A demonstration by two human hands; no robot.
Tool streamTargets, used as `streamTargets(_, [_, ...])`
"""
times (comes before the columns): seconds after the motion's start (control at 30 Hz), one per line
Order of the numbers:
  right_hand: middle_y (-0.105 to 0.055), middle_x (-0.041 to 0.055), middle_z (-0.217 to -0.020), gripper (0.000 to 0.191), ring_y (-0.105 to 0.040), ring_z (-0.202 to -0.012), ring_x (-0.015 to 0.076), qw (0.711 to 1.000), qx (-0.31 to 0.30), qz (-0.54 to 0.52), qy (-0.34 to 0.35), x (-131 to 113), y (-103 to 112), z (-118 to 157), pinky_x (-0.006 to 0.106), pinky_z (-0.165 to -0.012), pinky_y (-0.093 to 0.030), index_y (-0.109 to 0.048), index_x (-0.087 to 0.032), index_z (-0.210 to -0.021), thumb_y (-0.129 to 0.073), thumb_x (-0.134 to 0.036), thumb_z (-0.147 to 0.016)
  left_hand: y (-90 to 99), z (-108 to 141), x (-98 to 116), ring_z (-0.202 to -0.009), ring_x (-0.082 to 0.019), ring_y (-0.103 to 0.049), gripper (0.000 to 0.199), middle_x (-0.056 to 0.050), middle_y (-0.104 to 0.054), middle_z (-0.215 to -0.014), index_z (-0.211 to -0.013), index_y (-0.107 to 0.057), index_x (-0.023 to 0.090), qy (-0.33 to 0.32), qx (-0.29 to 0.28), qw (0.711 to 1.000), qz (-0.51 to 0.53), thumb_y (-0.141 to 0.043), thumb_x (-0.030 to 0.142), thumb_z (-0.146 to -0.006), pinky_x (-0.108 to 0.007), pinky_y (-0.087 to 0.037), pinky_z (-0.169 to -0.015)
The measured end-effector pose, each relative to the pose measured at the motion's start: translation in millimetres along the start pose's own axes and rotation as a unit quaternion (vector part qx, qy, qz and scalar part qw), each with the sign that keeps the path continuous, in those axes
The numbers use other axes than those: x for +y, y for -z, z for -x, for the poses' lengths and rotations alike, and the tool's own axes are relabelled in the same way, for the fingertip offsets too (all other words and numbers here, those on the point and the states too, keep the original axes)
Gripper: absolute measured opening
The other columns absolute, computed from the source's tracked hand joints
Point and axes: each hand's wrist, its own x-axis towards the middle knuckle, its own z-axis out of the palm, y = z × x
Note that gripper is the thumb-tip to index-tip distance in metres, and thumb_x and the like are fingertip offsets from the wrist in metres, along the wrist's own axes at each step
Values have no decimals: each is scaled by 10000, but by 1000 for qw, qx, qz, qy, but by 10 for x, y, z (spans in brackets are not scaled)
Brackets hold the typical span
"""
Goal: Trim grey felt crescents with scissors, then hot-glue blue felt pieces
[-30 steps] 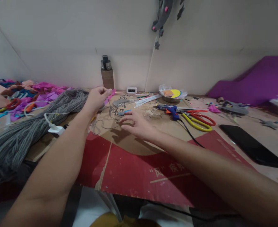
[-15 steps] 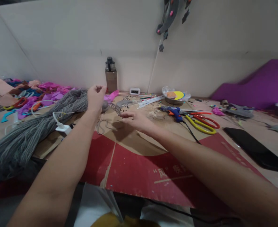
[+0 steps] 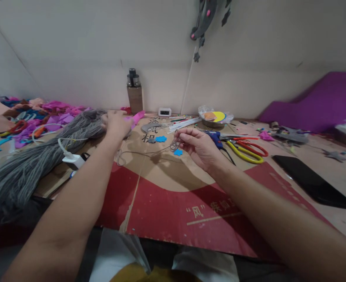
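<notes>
With the fingers of the right hand (image 3: pixel 200 150) pinched on thin grey cord (image 3: pixel 174 146), drawn out to just left of the glue gun (image 3: pixel 215 138).

Swung the right hand away from the left hand (image 3: pixel 118 124) over the last second, so bringing the gathered loops rightward with the cord trailing back left, farther from the glue gun. Reached with the left hand to the near-wall end of the grey yarn hank (image 3: pixel 87 123), well left of the glue gun; cannot tell from here whether gripping any strands. Uncovered by the shift, left of the glue gun: a scalloped blue cutout (image 3: pixel 161 139) and a blue star (image 3: pixel 178 152), apart from each other, apparently leaving both easier to reach.
</notes>
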Motion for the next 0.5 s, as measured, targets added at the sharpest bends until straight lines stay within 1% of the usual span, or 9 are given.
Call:
streamTargets(0.07, [-683,13,-901,204,-613,-816,126,1000,-11,-19,-7,-17,-10,13,279,-725,-479,-682,-218,-827,-777,-309,-671,-6,114,123,-1295,-466,-318,291,-191,-550,-1252,-896,-701,164,-75,-1,995,-67,-765,353,-684,-605,-251,-1005])
streamTargets(0.1, [-687,15,-927,219,-624,-851,133,1000,-13,-25,-10,-24,-15,22,276,-728,-483,-684,-220,-844,-781,-306,-667,-4,161,197,-1293,-446,-336,318,-184,-558,-1243,-944,-706,158,-111,-11,992,-57,-741,382,-720,-567,-280,-1004])
streamTargets(0.13, [-688,16,-949,235,-631,-877,140,1000,-12,-25,-14,-29,-19,29,274,-728,-488,-684,-222,-860,-785,-302,-663,1,201,275,-1244,-409,-409,303,-185,-580,-1213,-948,-703,154,-134,-14,991,-28,-721,376,-742,-523,-321,-994])
streamTargets(0.17, [-686,15,-959,248,-634,-886,142,1000,-7,-21,-16,-31,-23,35,272,-725,-491,-680,-223,-866,-789,-296,-655,9,237,352,-1147,-361,-504,266,-182,-618,-1139,-925,-699,149,-154,-49,987,10,-688,367,-773,-476,-371,-960])
streamTargets(0.23, [-675,4,-924,257,-631,-846,131,1000,9,-8,-12,-28,-28,37,264,-708,-491,-663,-218,-846,-795,-273,-632,30,311,493,-890,-270,-621,279,-137,-681,-893,-836,-690,151,-143,-203,962,111,-606,417,-838,-394,-453,-813])
streamTargets(0.3, [-659,-10,-871,258,-616,-784,112,1000,29,-1,-3,-17,-24,26,260,-696,-485,-637,-208,-814,-796,-246,-614,46,397,593,-737,-225,-646,393,-117,-693,-824,-890,-700,167,-68,-393,890,220,-536,523,-864,-332,-466,-647])
streamTargets(0.37, [-650,-16,-842,260,-607,-743,100,999,46,4,10,-3,-5,3,256,-675,-475,-613,-199,-797,-791,-230,-609,52,478,647,-638,-199,-635,423,-101,-697,-802,-969,-715,191,-16,-543,801,252,-612,563,-796,-301,-449,-556])
streamTargets(0.43, [-658,-11,-838,265,-617,-731,102,997,62,24,32,6,32,-28,246,-638,-462,-604,-195,-811,-781,-225,-615,64,513,657,-528,-159,-566,381,-60,-654,-682,-917,-738,203,-13,-610,759,227,-706,527,-718,-280,-409,-496])
streamTargets(0.5, [-672,-6,-830,281,-636,-724,110,994,77,57,57,3,87,-67,235,-599,-450,-610,-196,-856,-770,-230,-627,113,470,632,-455,-122,-464,306,-14,-545,-545,-805,-750,206,-42,-611,767,191,-719,492,-700,-267,-351,-462])
